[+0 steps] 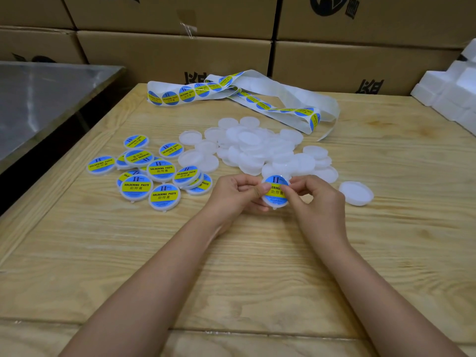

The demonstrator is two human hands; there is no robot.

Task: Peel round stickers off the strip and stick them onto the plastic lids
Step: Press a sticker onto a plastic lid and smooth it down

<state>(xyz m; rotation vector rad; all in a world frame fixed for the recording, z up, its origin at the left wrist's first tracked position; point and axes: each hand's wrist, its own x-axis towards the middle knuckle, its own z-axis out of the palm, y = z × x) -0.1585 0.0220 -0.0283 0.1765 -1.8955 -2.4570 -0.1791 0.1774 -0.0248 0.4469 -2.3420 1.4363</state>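
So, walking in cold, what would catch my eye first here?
Probably the blue-and-yellow stickered lid pinched between the left hand and right hand at the centre. Next come the bright labelled lids scattered to the left, the pale heap of blank lids just behind the hands, and the strip looped at the back.

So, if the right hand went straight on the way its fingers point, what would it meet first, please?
The right hand points left at the stickered lid it pinches. Just beyond is the left hand, holding the lid's other side. Depth between them is unclear.
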